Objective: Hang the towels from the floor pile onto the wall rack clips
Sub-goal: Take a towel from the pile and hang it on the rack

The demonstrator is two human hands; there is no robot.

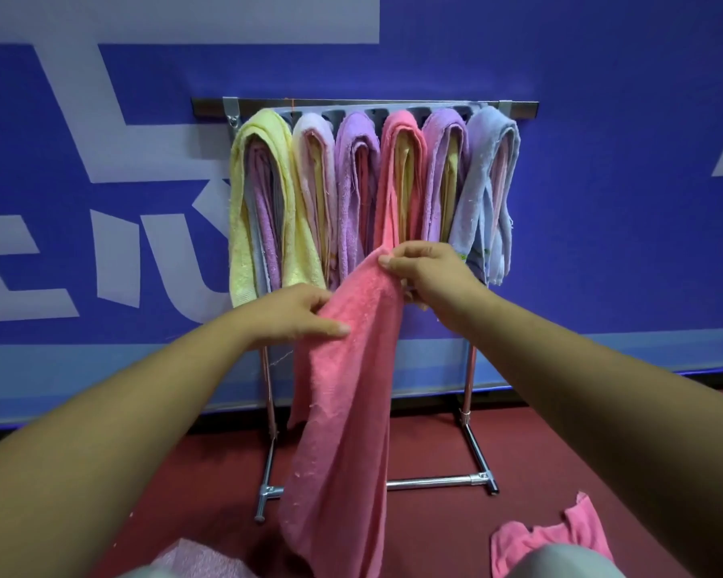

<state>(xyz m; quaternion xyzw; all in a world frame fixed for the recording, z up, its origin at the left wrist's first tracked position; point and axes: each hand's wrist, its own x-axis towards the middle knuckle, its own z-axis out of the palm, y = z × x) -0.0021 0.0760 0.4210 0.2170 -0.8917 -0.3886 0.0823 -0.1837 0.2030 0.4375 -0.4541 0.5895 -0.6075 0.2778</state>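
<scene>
Pink towel (343, 410) pinched in both hands (424, 271).

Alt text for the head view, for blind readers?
The left hand and right hand grip a pink towel in front of a metal rack hung with pastel towels against a blue wall. A second pink towel lies on the red floor.

White lettering (143, 152) on blue wall (602, 202)
</scene>
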